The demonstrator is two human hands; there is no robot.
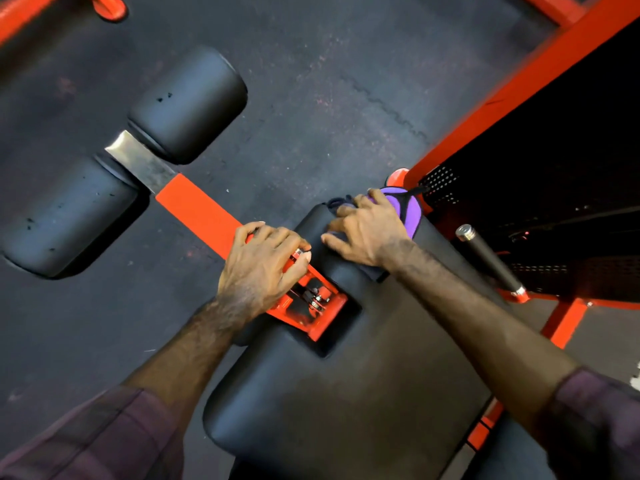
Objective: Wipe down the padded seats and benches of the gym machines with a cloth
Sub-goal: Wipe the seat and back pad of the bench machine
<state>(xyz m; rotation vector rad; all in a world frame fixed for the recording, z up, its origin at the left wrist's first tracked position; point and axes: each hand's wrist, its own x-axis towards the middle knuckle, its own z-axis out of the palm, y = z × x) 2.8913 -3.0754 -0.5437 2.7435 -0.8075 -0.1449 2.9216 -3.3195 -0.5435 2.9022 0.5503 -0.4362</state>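
Dark purple sleeves (104,434) frame the near edge, both forearms reaching out over the black padded seat (346,393) that fills the near centre. At the seat's far end, the right hand (367,226) presses a purple cloth (403,209) flat against the padding, fingers spread over it, close beside the red upright (519,88) on the right. Just left of it, the left hand (263,268) curls its fingers around the red frame bar (194,206) where it meets the seat bracket, seemingly bracing the body. Farther left lie two black roller pads (187,105) on that same bar. Judging by the pose, wiping of the seat's far corner is under way; the next move likely calls for drawing the cloth back across the wide near padding, then moving on to the rollers.
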